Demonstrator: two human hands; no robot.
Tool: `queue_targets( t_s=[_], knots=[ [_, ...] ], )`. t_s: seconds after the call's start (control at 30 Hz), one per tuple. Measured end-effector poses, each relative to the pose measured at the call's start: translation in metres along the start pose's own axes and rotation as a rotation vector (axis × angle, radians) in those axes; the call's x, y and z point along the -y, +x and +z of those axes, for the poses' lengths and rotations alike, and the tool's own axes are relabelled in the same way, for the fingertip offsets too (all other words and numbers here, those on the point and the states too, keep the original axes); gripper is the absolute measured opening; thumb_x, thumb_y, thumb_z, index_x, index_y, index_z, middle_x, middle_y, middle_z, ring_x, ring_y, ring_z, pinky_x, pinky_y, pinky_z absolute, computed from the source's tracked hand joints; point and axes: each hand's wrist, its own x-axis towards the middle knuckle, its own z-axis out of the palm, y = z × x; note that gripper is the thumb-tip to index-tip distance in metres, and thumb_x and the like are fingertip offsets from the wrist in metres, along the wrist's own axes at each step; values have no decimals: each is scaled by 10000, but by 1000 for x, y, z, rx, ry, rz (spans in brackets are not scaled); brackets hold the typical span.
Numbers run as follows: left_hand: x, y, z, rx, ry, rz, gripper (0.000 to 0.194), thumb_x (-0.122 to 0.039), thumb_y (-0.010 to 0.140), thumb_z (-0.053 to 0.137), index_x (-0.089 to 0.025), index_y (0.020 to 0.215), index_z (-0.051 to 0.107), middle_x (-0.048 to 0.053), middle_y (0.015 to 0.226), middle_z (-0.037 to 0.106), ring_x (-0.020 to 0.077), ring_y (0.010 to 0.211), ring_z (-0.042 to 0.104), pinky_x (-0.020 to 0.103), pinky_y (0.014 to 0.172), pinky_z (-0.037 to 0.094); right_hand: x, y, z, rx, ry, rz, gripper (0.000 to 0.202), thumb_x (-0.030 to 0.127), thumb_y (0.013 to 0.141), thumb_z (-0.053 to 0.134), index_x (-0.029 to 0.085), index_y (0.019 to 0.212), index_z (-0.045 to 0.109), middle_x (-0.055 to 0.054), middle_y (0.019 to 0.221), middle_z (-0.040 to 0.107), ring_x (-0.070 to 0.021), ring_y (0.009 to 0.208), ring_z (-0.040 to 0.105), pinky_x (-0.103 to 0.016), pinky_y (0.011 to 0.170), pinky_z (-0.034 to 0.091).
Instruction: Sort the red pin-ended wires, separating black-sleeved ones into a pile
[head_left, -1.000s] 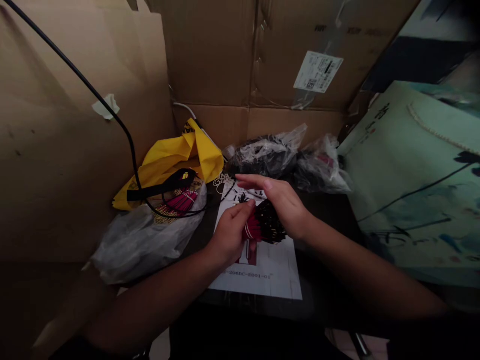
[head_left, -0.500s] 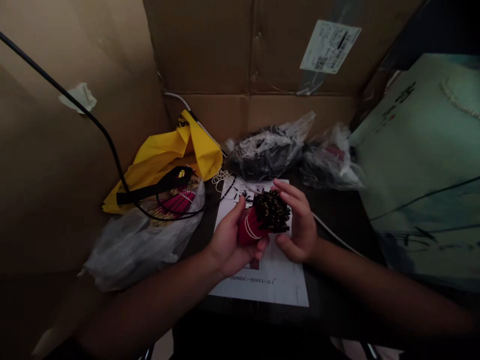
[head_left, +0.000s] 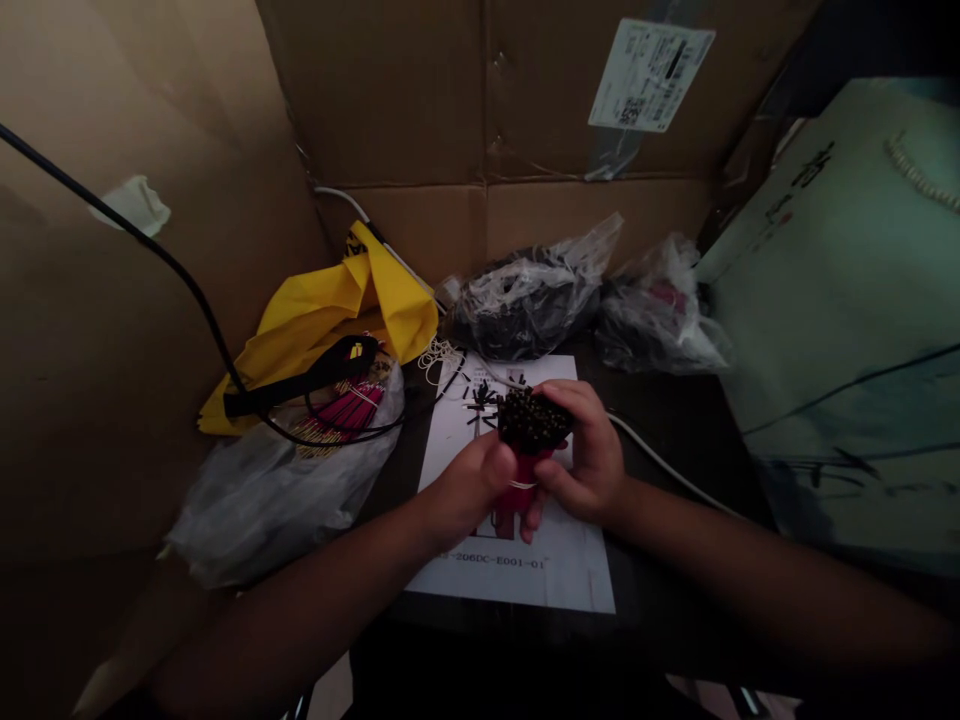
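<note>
Red-and-black bundle (head_left: 531, 442), held above the paper (head_left: 559, 585), fills the closed grip of left hand (head_left: 474, 480) and right hand (head_left: 595, 462); even pressure should keep the tips (head_left: 534, 418) level and the band (head_left: 523, 485) snug.

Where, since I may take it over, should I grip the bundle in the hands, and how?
Probably around the bundle's red part at the white band, from the near side: the left hand and right hand flank it, leaving that side partly exposed, the band binds it there, and the black end looks wider.
</note>
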Motion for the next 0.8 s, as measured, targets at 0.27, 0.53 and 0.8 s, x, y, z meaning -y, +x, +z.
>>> queue_targets(
  t_s=[0.27, 0.53, 0.8],
  knots=[
    [-1, 0, 2, 171, 110, -86, 202, -337, 771, 700, -170, 720, 599, -13, 500, 551, 111, 430, 505, 244, 446, 375, 10, 2, 2, 74, 90, -58, 632, 539, 952, 359, 285, 1526, 291, -97, 1485, 451, -338, 1296, 494, -582, 1019, 447],
    [-2, -1, 1, 359, -99, -131, 258, -422, 709, 680, -182, 772, 606, 22, 564, 610, 164, 476, 576, 281, 469, 434, 27, 5, -3, 60, 142, 41, 598, 479, 970, 348, 261, 1524, 298, -97, 1509, 451, -323, 1335, 483, -576, 1052, 438],
    [-17, -8, 1, 332, 72, -96, 265, -438, 729, 687, -191, 796, 618, 41, 633, 633, 177, 544, 600, 299, 524, 441, 29, 8, -6, 90, 91, -66, 645, 408, 902, 468, 243, 1511, 337, -91, 1536, 414, -344, 1349, 456, -590, 1054, 418]
  ],
)
